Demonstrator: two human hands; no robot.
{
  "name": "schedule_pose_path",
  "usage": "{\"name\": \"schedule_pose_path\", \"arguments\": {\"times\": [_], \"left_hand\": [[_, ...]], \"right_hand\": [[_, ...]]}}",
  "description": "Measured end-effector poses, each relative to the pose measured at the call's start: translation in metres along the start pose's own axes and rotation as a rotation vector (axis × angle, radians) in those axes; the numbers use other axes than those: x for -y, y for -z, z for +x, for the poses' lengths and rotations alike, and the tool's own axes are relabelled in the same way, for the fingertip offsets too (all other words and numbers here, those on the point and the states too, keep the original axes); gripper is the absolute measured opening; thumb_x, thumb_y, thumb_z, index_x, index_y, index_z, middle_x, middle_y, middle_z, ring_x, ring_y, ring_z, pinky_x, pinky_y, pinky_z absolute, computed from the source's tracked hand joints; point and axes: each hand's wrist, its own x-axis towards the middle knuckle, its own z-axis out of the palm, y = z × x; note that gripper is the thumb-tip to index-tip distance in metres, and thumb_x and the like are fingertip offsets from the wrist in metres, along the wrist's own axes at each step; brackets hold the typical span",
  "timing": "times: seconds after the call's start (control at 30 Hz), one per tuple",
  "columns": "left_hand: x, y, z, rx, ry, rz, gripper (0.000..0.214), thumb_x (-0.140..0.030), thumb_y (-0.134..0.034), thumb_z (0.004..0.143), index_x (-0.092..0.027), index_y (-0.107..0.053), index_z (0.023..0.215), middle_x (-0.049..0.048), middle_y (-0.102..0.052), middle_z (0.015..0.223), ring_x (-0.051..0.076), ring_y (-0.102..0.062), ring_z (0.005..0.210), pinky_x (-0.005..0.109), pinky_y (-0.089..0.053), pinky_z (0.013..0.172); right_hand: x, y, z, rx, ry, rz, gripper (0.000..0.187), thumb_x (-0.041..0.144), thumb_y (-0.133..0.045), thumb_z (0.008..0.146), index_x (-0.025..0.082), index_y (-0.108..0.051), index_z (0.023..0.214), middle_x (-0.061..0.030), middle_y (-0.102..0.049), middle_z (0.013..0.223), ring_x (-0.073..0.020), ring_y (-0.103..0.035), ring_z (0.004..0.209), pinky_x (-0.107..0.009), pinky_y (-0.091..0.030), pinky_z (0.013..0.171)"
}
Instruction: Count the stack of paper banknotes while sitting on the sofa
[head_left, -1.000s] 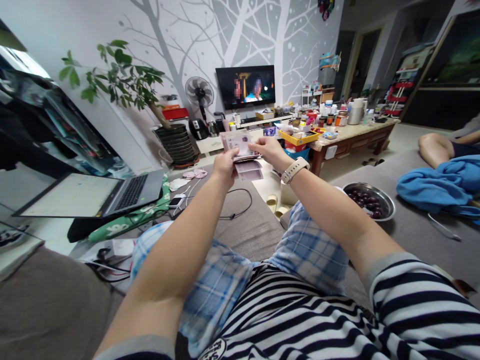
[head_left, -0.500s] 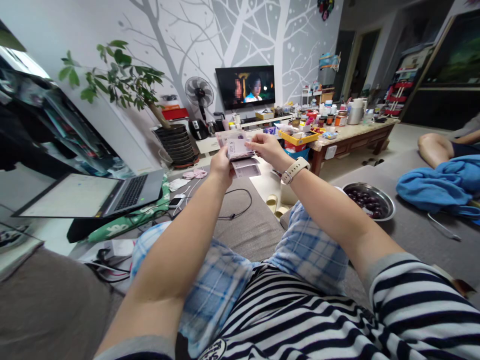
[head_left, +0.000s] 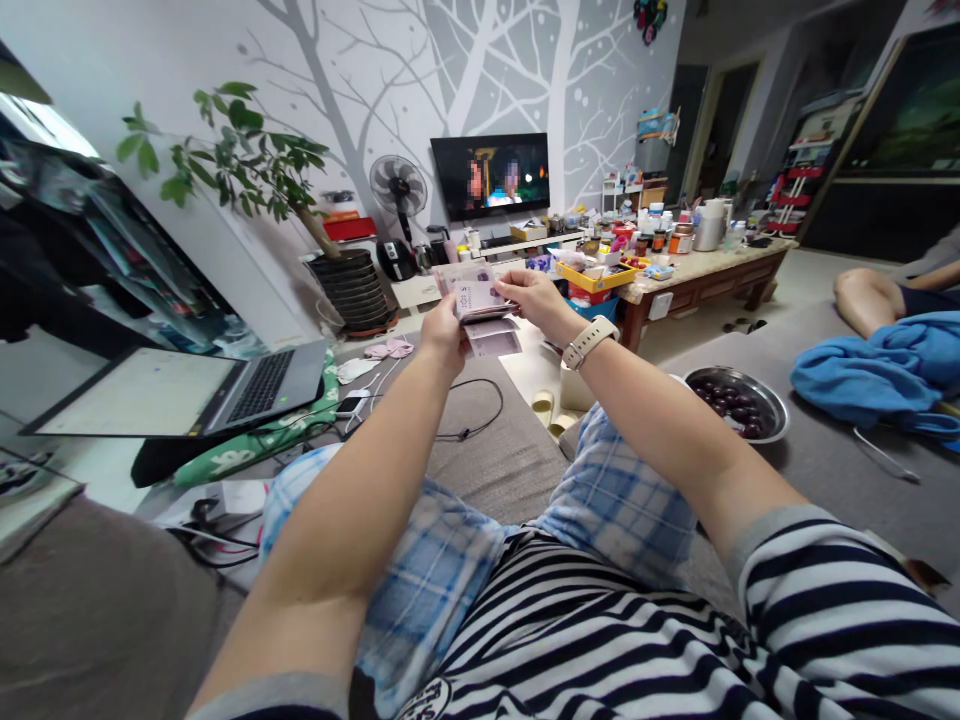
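Note:
A stack of pale purple banknotes is held up in front of me, above the grey seat. My left hand is closed round the stack's left side, its thumb near the printed faces. Some notes hang folded down below the rest. At the upper right edge, my right hand pinches a note between thumb and fingers. A light-coloured watch is on my right wrist. How many notes there are, I cannot tell.
An open laptop lies to my left among cables. On the right are a metal bowl of dark round fruit, a blue cloth and another person's bent leg. Ahead stands a crowded wooden table.
Both hands stay almost in place round the banknotes. The top note and the right fingers have shifted very slightly; nothing has been let go.

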Motion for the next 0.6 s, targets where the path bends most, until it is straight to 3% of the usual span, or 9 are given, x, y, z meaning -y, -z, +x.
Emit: {"name": "schedule_pose_path", "arguments": {"times": [0.6], "left_hand": [[0.0001, 0.0004, -0.0011, 0.0, -0.015, 0.046, 0.018, -0.031, -0.057, 0.079, -0.016, -0.066, 0.085, 0.0092, -0.071, 0.076, 0.027, -0.069, 0.075, 0.035, -0.056, 0.064]], "right_hand": [[0.0011, 0.0002, -0.0013, 0.049, -0.03, 0.09, 0.03, 0.016, -0.052, 0.089, 0.015, -0.047, 0.059, 0.0074, -0.038, 0.048, -0.0033, -0.033, 0.041, -0.016, -0.028, 0.041]]}}
